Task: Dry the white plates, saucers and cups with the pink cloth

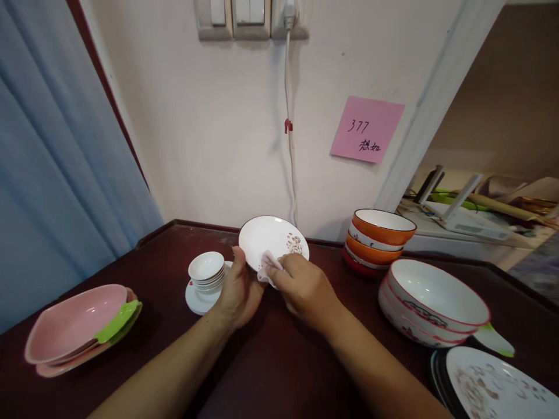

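Observation:
A white plate (264, 234) with a brown floral print and a dark rim is tilted up above the table. My left hand (242, 291) grips it at its lower left edge, thumb over the rim. In my right hand (305, 291) a pale pinkish cloth (268, 267) is pinched and pressed against the plate's lower face. Just left of my left hand, several small white bowls (207, 266) are stacked on small white plates (196, 301). The fingertips of my left hand are hidden behind the plate.
Pink dishes with green leaf handles (78, 326) lie at left. To the right stand orange and red bowls (378, 238), white red-rimmed bowls (437, 297) and a stack of patterned plates (498, 384). A white cable (290, 163) hangs down the wall behind the dark red table (257, 372).

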`<action>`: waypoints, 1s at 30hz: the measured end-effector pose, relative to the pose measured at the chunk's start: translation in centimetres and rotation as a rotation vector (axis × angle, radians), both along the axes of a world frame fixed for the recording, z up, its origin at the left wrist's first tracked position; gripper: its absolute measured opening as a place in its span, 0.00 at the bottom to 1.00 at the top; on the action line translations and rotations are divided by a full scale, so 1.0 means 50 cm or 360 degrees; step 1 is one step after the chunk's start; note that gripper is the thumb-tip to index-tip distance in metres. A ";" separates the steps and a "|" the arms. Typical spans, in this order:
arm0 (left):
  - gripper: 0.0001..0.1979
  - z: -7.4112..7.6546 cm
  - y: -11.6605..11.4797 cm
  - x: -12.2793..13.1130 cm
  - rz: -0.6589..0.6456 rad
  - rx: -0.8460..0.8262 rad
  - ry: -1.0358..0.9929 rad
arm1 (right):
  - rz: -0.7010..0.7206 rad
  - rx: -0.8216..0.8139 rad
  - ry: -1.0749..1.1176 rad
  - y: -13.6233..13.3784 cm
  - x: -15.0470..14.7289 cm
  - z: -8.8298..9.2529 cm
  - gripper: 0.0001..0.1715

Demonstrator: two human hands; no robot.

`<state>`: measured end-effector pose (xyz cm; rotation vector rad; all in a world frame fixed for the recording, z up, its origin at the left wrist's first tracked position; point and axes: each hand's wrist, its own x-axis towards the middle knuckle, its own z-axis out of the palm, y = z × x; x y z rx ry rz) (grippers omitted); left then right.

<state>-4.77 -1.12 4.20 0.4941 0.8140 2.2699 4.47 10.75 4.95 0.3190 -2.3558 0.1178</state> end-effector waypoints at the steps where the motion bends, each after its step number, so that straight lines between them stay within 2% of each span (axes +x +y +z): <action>1: 0.35 0.008 -0.003 -0.001 -0.0027 0.0045 0.0055 | 0.0028 -0.0138 0.0046 0.001 0.006 0.009 0.19; 3: 0.34 0.019 -0.008 -0.009 -0.0005 0.0071 0.0163 | 0.0043 -0.0570 0.0162 0.003 0.018 0.031 0.18; 5: 0.30 0.022 -0.012 -0.019 0.0107 0.0054 0.0240 | 0.0005 -0.1150 0.0296 0.004 0.026 0.053 0.13; 7: 0.29 0.018 -0.017 -0.026 0.0143 0.0052 0.0265 | 0.0038 -0.1781 0.0363 0.006 0.028 0.069 0.14; 10: 0.32 0.006 -0.023 -0.026 -0.0054 0.0044 0.0212 | 0.0394 -0.2576 0.0234 0.013 0.022 0.074 0.23; 12: 0.34 0.001 -0.026 -0.022 -0.0154 0.0012 0.0140 | 0.0614 -0.2876 0.0071 0.017 0.013 0.065 0.26; 14: 0.34 -0.001 -0.027 -0.020 -0.0134 -0.0022 0.0085 | 0.0669 -0.3010 -0.0034 0.022 0.001 0.049 0.27; 16: 0.33 0.000 -0.024 -0.021 -0.0037 -0.0054 0.0068 | 0.0534 -0.3044 0.0025 0.031 -0.014 0.028 0.27; 19: 0.33 -0.001 -0.017 -0.021 0.0074 -0.0124 0.0098 | 0.0165 -0.2933 0.0373 0.059 -0.034 -0.005 0.29; 21: 0.32 -0.006 -0.011 -0.015 0.0086 -0.0197 0.0149 | -0.0070 -0.2709 0.0583 0.081 -0.041 -0.022 0.29; 23: 0.28 -0.014 -0.005 -0.001 0.0060 -0.0294 0.0209 | -0.0225 -0.2415 0.0612 0.097 -0.043 -0.034 0.29; 26: 0.22 -0.028 0.002 0.027 -0.0026 -0.0443 0.0322 | -0.0240 -0.1946 0.0407 0.094 -0.036 -0.037 0.22; 30: 0.17 -0.045 0.005 0.047 -0.0125 -0.0584 0.0465 | -0.0051 -0.1105 0.0207 0.041 -0.020 -0.023 0.18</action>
